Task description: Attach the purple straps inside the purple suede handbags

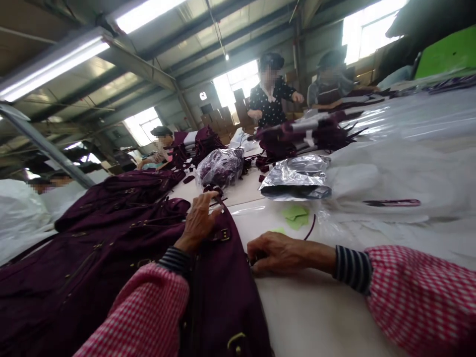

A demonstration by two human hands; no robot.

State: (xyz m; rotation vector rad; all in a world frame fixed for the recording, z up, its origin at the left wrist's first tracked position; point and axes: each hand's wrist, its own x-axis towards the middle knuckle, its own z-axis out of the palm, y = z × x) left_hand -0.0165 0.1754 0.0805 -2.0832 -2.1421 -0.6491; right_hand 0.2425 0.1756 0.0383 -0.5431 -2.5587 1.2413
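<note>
I press my left hand (pixel 199 220) flat, fingers spread, on the dark purple garment (pixel 223 287) lying at the near left edge of the white table (pixel 316 312), close to a small brass buckle (pixel 225 234). My right hand (pixel 277 254) curls at the garment's edge; whether it pinches the cloth I cannot tell. I judge I am smoothing and lining up this edge; the next move calls for a firm hold.
</note>
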